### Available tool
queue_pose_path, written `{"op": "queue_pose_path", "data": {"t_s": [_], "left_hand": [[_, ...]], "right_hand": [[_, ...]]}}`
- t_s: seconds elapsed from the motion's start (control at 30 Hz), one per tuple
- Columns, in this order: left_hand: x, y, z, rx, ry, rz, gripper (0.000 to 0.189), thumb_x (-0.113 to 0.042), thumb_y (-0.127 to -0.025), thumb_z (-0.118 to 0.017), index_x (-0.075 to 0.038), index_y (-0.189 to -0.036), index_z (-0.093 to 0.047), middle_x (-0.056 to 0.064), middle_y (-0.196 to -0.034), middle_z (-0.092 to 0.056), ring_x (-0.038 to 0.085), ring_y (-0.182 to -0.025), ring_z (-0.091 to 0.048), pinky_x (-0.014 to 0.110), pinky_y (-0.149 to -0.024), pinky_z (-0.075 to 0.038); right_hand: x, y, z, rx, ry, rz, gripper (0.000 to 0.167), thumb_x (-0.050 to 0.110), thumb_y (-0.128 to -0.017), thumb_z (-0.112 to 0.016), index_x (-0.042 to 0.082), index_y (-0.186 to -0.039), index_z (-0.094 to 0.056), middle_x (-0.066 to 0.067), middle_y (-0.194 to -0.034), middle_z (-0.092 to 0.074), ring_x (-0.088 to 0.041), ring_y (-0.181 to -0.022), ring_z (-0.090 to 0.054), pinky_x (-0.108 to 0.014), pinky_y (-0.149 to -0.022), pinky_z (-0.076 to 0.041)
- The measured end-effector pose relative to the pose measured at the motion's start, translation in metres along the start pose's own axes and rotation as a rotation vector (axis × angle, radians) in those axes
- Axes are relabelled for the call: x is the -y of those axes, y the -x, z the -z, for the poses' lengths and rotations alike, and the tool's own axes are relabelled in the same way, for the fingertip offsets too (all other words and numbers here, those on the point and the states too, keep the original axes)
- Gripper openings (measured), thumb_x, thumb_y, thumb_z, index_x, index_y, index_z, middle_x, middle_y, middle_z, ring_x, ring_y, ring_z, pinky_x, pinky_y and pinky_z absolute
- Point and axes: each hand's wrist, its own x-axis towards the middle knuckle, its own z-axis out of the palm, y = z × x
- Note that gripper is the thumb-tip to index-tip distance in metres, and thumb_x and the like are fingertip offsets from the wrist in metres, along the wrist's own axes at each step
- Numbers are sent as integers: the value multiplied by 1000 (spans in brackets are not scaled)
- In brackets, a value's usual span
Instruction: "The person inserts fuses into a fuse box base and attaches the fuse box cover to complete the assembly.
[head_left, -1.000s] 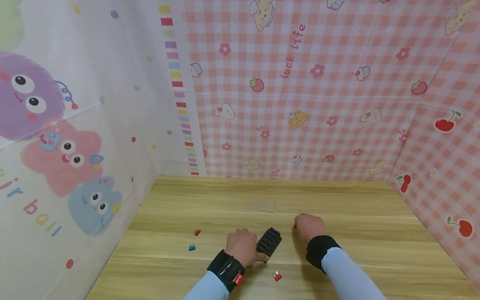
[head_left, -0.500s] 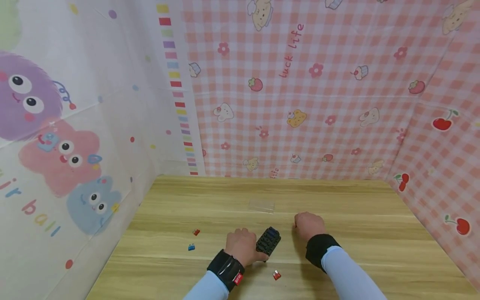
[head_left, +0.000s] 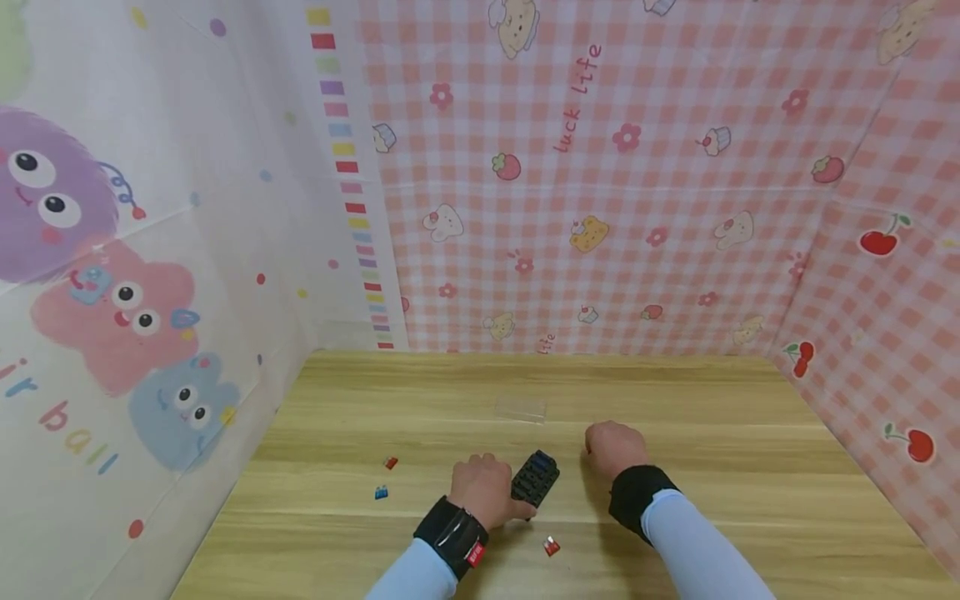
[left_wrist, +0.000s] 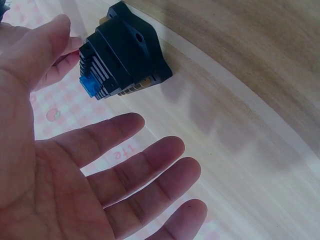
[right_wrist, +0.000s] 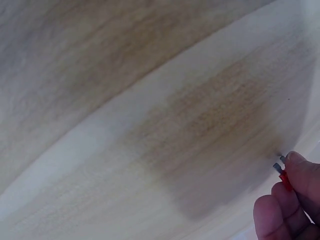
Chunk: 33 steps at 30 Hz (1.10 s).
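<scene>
1. The far edge of the table [head_left: 675, 392] is met by a pink checked cloth [head_left: 480, 200]; its left edge is bounded by a white cloth [head_left: 225, 167], its right by a cherry-print cloth [head_left: 862, 333].
2. Well inside those edges, the black box [head_left: 536, 480] is set at a slant between the two hands, just beside the left thumb. A strip of wood is left between the box and the right hand [head_left: 617, 450], and a broad stretch of wood is seen beyond that hand to the right.
3. The fingers of the left hand [head_left: 482, 492] are spread, with gaps seen between them; whether the box is touched by them cannot be told.
4. A small red fuse [right_wrist: 285, 181] is pinched between the right thumb and forefinger, its two metal prongs bared.
5. The tabletop is pale, streaked wood; the white cloth is printed with cartoon figures.
6. Two loose red fuses are counted, one left of the hands [head_left: 391, 462] and one nearer the front [head_left: 552, 546]. One loose blue fuse [head_left: 382, 492] is seen near the former; one blue piece [left_wrist: 90, 85] is seated in the box.
7. One clear plastic piece [head_left: 521, 409] is laid beyond the box. Two black wristbands are worn over light-blue sleeves.
</scene>
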Motion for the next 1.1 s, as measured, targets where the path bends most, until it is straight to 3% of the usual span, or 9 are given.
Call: {"op": "queue_pose_path", "data": {"t_s": [0.57, 1.1], "left_hand": [[-3, -1, 3, 7, 1, 3, 63, -68, -69, -77, -8, -88, -72, 4, -74, -54, 18, -69, -51, 38, -63, -46], [-3, 0, 0, 20, 21, 17, 61, -66, -70, -78, -9, -88, -72, 5, -75, -54, 19, -71, -51, 40, -66, -47]], "right_hand": [[2, 2, 11, -36, 39, 9, 19, 1, -84, -68, 9, -68, -64, -3, -63, -61, -18, -57, -53, -40, -54, -48], [11, 5, 19, -37, -25, 26, 12, 1, -81, -70, 10, -73, -71, -1, -69, -66, -16, -61, -54, -38, -58, -49]]}}
